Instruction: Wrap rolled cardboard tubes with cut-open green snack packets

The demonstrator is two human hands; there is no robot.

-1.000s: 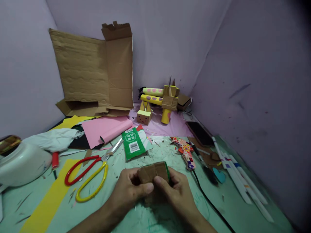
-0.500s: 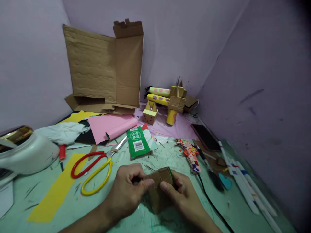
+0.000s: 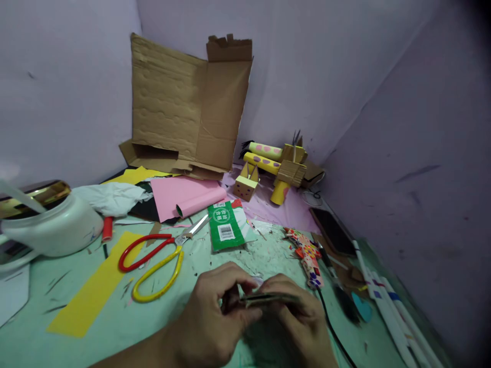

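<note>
Between both hands, low in the middle of the head view, is a small piece of cardboard [image 3: 274,297] seen nearly edge-on and a little blurred. My left hand [image 3: 218,312] pinches its left end between thumb and fingers. Around its right end, the fingers of my right hand [image 3: 299,317] are closed. Scissors [image 3: 177,250] with one red and one yellow handle lie left of the hands, blades pointing away. Beyond the hands lies a green printed card [image 3: 226,232] with a barcode. A hot glue gun [image 3: 305,255] wrapped in patterned covering rests to the right.
An opened cardboard box [image 3: 169,102] leans on the wall behind pink paper [image 3: 172,197]. Yellow-spotted tube and cardboard figures [image 3: 264,161] stand at the back. A white pot [image 3: 72,222] and yellow strip [image 3: 90,286] are at left; a phone [image 3: 333,230] and white markers [image 3: 391,312] at right.
The cardboard piece has been tipped from showing its broad face to nearly edge-on. My hands are closer together and slightly further right, both still holding it. The camera view has shifted left.
</note>
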